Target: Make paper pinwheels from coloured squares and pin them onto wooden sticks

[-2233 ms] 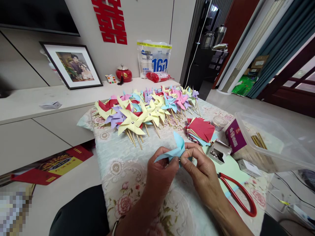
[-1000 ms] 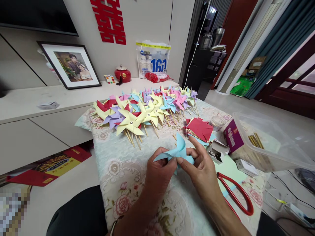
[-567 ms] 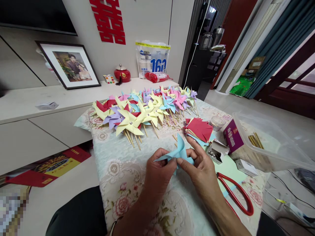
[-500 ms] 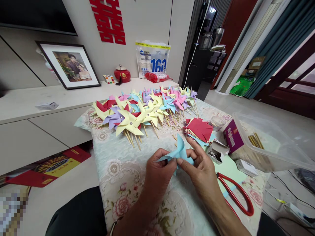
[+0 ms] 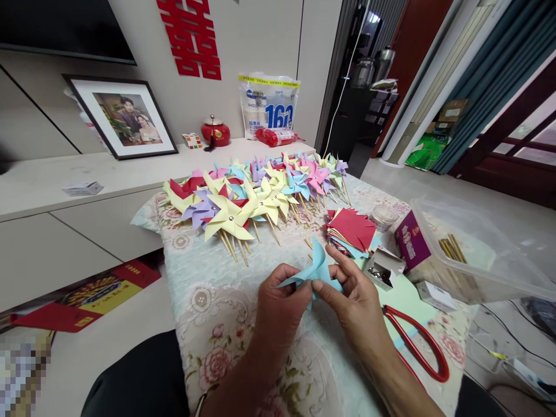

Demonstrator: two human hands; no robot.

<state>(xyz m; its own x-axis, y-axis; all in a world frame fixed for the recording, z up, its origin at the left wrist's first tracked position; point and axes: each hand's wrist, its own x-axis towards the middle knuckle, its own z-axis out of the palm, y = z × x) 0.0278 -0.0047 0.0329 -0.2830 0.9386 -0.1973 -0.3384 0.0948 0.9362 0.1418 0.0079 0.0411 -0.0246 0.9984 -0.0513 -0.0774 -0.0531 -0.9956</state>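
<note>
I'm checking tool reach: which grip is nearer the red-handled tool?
Right. The right grip is left of the red-handled tool; the left grip is farther left, across the blue paper.

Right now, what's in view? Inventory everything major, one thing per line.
Held pinwheel: one, light blue, lower centre
Tablecloth: one, pale floral, centre
Pinwheels: many, multicoloured, tablecloth's far side
Paper stack: one, red uppermost, right of pinwheels
Open box: one, whitish, near stack
Tub: one, clear, right
Tool: one, red handles, lower right
Framed photo: one, black frame, on cabinet
Jar: one, red, on cabinet
Bag: one, clear, on cabinet
Wall cutout: one, red, above cabinet
Left hand: one, on held pinwheel
Right hand: one, on held pinwheel
</note>
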